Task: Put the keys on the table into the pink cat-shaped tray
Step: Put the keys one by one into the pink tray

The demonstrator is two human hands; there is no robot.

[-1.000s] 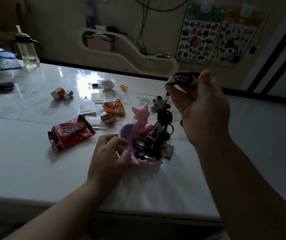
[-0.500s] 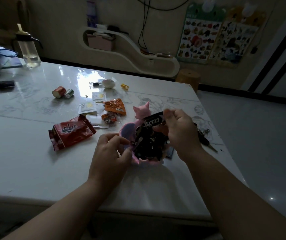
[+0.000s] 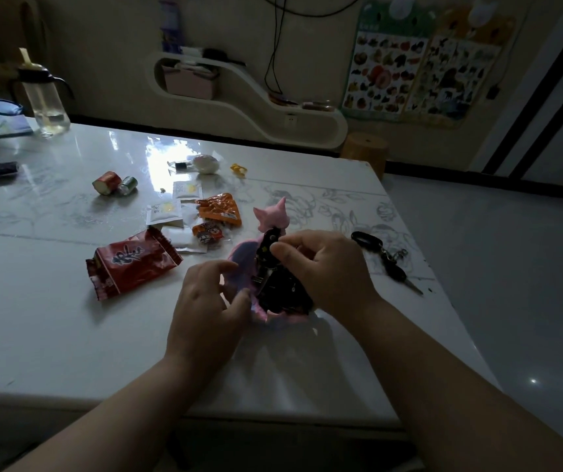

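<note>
The pink cat-shaped tray (image 3: 243, 264) stands near the middle of the white table (image 3: 68, 318), its cat head sticking up at the back. A dark bunch of keys on a black lanyard (image 3: 278, 287) lies piled in the tray. My right hand (image 3: 324, 270) rests over the pile, its fingertips pinching the lanyard at the top. My left hand (image 3: 210, 301) holds the tray's front left rim. A second key with a black strap (image 3: 387, 262) lies on the table to the right of the tray.
Snack packets lie left of the tray: a red one (image 3: 131, 264), an orange one (image 3: 220, 211) and small white sachets (image 3: 166, 214). Two small cans (image 3: 114, 183) and a water bottle (image 3: 45, 100) stand further back left. The table's right edge runs close to the second key.
My right hand came down from head height with the lanyard and lowered the key bunch into the tray. The left hand stayed on the rim.
</note>
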